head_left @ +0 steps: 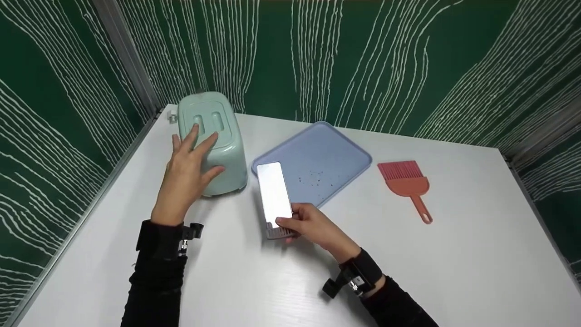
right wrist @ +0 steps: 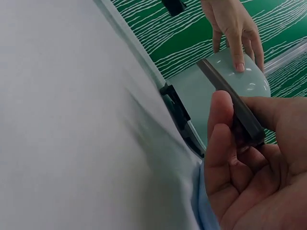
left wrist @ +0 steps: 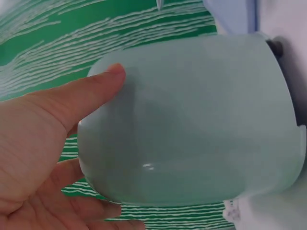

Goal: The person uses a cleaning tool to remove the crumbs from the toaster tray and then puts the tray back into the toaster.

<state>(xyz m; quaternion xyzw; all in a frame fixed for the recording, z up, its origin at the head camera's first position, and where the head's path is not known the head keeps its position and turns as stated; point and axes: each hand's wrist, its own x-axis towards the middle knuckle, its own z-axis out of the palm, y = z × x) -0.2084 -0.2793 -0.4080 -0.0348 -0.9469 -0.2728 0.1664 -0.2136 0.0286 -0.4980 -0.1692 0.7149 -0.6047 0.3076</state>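
A mint-green toaster (head_left: 227, 165), with two long recesses in its covered top, stands at the back left. Over its near end my left hand (head_left: 181, 175) is spread, fingers on or just above the top and thumb along the front side; in the left wrist view the thumb (left wrist: 96, 91) lies against the shell. My right hand (head_left: 315, 225) pinches a flat rectangular crumb tray (head_left: 273, 193) by its slotted end, thumb on top. The crumb tray's face shines white from above, while its thin edge (right wrist: 235, 103) looks dark grey in the right wrist view.
A blue tray (head_left: 327, 150) with dark crumbs (head_left: 315, 178) scattered on it lies behind the right hand. An orange-red hand brush (head_left: 408, 186) rests farther right on the white table (head_left: 476, 236). Green walls with white lines close off the back and sides.
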